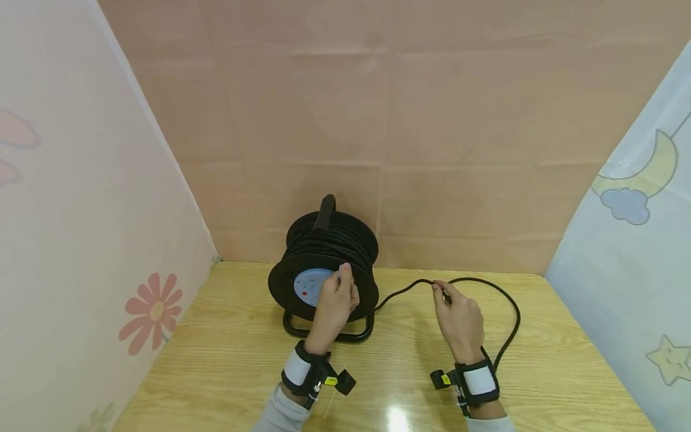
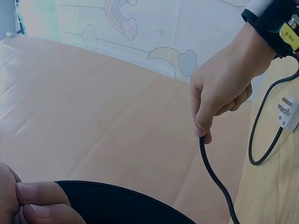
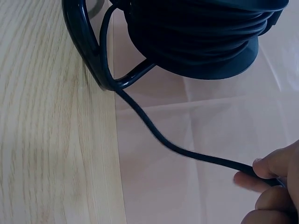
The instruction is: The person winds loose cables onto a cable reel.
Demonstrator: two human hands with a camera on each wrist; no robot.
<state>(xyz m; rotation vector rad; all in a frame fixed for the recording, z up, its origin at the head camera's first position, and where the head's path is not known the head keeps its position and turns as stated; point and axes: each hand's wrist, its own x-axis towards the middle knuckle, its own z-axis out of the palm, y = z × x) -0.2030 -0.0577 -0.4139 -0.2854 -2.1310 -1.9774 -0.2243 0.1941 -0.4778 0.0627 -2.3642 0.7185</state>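
A black cable reel (image 1: 345, 246) stands on the table, wound with black cable, with a handle (image 1: 325, 216) on top and a pale blue socket panel (image 1: 309, 282) on its front. My left hand (image 1: 336, 300) is at the reel's face, its fingers curled around a small pale knob (image 1: 341, 271) that they mostly hide. To the right, my right hand (image 1: 461, 318) pinches the loose black cord (image 3: 187, 153) between thumb and fingers. From the reel's lower side the cord runs to this hand, then loops on beyond it.
A white plug (image 2: 290, 114) at the cord's end lies on the wooden table (image 1: 216, 360) near the right wrist. Behind the reel rises a brown-papered wall (image 1: 459, 120). Patterned sheets flank the table on both sides. Each wrist wears a strapped camera.
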